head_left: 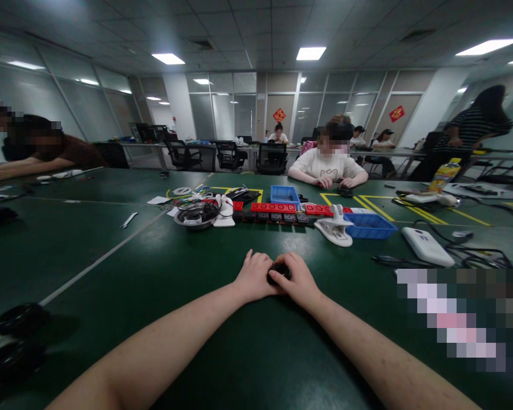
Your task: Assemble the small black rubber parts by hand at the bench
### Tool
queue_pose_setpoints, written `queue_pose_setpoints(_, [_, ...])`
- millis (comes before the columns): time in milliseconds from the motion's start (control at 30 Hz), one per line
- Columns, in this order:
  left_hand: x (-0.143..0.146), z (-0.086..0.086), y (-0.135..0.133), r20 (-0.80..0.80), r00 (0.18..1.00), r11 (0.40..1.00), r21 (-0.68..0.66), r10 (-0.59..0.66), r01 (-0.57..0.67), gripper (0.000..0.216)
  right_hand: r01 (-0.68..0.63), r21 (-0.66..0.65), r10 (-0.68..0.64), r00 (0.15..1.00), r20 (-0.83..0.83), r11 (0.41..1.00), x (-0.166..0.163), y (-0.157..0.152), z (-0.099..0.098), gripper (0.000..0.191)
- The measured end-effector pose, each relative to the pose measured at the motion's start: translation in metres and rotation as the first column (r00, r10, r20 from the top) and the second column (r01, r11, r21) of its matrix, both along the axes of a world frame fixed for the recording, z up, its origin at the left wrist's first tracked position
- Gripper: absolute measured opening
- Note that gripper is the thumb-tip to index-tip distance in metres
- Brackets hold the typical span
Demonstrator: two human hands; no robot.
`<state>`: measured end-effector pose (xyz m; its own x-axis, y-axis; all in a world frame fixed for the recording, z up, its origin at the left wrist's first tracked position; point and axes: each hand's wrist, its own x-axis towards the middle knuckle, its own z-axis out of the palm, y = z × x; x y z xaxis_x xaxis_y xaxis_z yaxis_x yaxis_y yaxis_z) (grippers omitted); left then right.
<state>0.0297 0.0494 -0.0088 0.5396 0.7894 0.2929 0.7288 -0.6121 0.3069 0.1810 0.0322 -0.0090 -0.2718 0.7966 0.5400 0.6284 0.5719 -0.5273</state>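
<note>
A small black round thing (281, 270), which looks like a coil of cable, is cupped between my hands just above or on the green table. My right hand (301, 278) is closed round its right side, with the thumb lying across the front. Against the left side presses my left hand (254, 276), its fingers bent and partly turned away from view. Much of the coil is hidden by the fingers. Larger black coils (21, 319) lie on the table at the far left.
Beyond my hands stand a row of red and black blocks (277, 209), white clip bases (336, 228), a blue bin (370, 225) and a bowl of cables (196, 216). To the right are a white power bank-like box (427, 246) and black cables. A person (329, 156) sits opposite.
</note>
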Motion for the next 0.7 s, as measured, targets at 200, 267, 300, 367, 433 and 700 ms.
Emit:
queue_pose_setpoints(200, [-0.001, 0.001, 0.004, 0.045, 0.999, 0.999, -0.032, 0.004, -0.002, 0.043, -0.036, 0.010, 0.036, 0.999, -0.015, 0.999, 0.002, -0.001, 0.004, 0.018])
queue_pose_setpoints(267, [-0.003, 0.002, 0.006, 0.065, 0.997, 0.997, -0.053, -0.048, 0.052, 0.043, -0.076, 0.019, 0.076, 0.997, -0.019, 0.997, 0.003, -0.002, 0.005, 0.021])
queue_pose_setpoints(300, [-0.004, 0.003, 0.007, 0.076, 0.994, 0.994, -0.064, -0.081, 0.086, 0.043, -0.102, 0.024, 0.102, 0.995, -0.019, 0.995, 0.003, -0.003, 0.006, 0.023])
queue_pose_setpoints(367, [-0.007, 0.003, 0.010, 0.093, 0.985, 0.985, -0.082, -0.144, 0.151, 0.042, -0.157, 0.035, 0.158, 0.987, -0.017, 0.987, 0.004, -0.003, 0.008, 0.028])
queue_pose_setpoints(433, [-0.009, 0.003, 0.013, 0.102, 0.975, 0.974, -0.092, -0.197, 0.206, 0.041, -0.204, 0.050, 0.205, 0.979, -0.017, 0.978, 0.004, -0.003, 0.009, 0.031])
queue_pose_setpoints(700, [-0.010, 0.006, 0.014, 0.085, 0.958, 0.953, -0.111, -0.272, 0.281, 0.043, -0.233, 0.090, 0.236, 0.971, -0.026, 0.968, 0.005, -0.005, 0.009, 0.030])
